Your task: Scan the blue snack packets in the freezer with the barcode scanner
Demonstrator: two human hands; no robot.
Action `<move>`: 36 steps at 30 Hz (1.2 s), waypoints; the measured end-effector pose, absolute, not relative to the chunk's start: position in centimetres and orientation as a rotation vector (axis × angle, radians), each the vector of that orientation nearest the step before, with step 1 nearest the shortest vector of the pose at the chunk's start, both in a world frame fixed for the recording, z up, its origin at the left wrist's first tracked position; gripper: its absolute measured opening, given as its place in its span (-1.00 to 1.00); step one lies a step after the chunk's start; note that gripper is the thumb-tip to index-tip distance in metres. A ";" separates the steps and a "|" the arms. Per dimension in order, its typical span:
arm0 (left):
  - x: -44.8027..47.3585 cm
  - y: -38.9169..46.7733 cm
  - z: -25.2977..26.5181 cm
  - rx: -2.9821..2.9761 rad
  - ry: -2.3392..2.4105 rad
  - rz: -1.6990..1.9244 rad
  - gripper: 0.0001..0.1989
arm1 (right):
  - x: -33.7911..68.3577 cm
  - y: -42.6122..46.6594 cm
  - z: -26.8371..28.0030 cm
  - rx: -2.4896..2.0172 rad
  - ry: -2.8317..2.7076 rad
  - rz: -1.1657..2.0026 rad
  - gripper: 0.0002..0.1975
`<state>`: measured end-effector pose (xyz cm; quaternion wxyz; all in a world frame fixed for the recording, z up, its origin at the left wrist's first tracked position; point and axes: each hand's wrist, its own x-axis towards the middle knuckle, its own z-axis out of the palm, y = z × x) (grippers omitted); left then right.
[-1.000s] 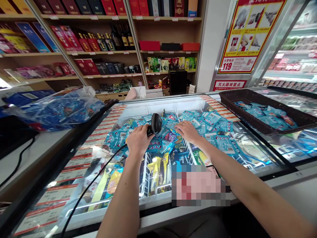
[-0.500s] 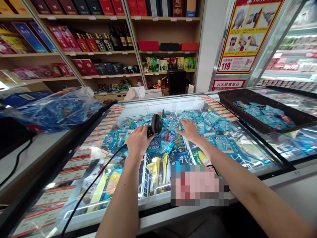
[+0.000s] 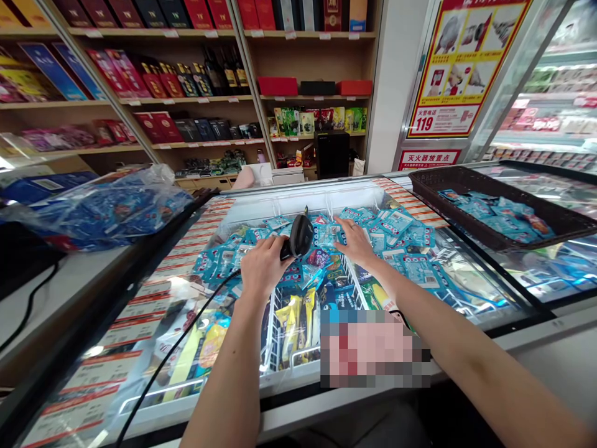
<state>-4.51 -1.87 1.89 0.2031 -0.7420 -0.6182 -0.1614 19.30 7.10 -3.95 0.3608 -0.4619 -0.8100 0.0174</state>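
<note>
My left hand [image 3: 263,264] is wrapped round the handle of a black corded barcode scanner [image 3: 301,236], whose head tilts toward the right. A black cable [image 3: 180,345] trails from it to the lower left. My right hand [image 3: 358,244] reaches in from the right, thumb and fingers stretched apart at the right edge of a small blue packet [image 3: 326,235]. I cannot tell how firmly it touches that packet. More blue packets [image 3: 420,270] lie scattered on the glass top of a chest freezer on both sides of my hands. The scanner head is close to the packet.
On the right stands a dark brown tray [image 3: 494,242] with blue packets in it. A clear plastic bag [image 3: 116,208] of blue packs sits at the left. Under the glass are wire baskets with yellow-wrapped ice creams [image 3: 290,323]. Stocked shelves [image 3: 186,99] line the back wall.
The scanner head has shifted slightly right and turned toward the packet. My right hand has moved only a little; its thumb and fingers remain apart.
</note>
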 end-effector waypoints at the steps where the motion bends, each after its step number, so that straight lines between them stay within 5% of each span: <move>1: -4.5 -1.9 1.9 -2.085 -1.721 -0.445 -0.64 | 19.3 7.1 -3.9 -1.167 -2.080 0.054 -0.37; 36: -3.7 -1.6 1.3 -2.290 -1.418 -0.372 -0.61 | 19.5 8.2 -4.6 -1.071 -1.913 0.025 -0.46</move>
